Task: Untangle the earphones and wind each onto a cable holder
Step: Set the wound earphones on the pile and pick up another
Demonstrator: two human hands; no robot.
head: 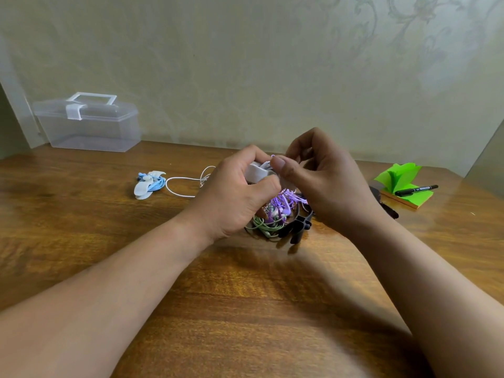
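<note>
The left hand [234, 192] is raised just over the middle of the wooden table [245, 309], its fingers and thumb curled round a white cable holder [255, 171]. The right hand [327, 184] meets it from the right, fingers curled, thumb and forefinger pinching the purple earphones [283, 200] at the holder's top edge. Their cord hangs in loose loops from the hands down to the table.

On the table under the hands lies a tangle. The green earphones [261, 225] are bunched at its near left, touching the purple loops. Black cable holders [298, 226] lie at its near right, partly hidden by the right wrist.

Further back on the left, a white cable [185, 184] runs in an open loop out from behind the left hand. Just left of it, the blue earphones [155, 184] sit wound on a second white holder [141, 188].

Off to the right, well apart from the tangle, is a pad of green sticky notes [401, 173] with some sheets fanned up and a black marker [416, 190] lying across it.

At the far left a clear plastic box [90, 129] with its lid latched stands against the patterned wall [259, 64].
</note>
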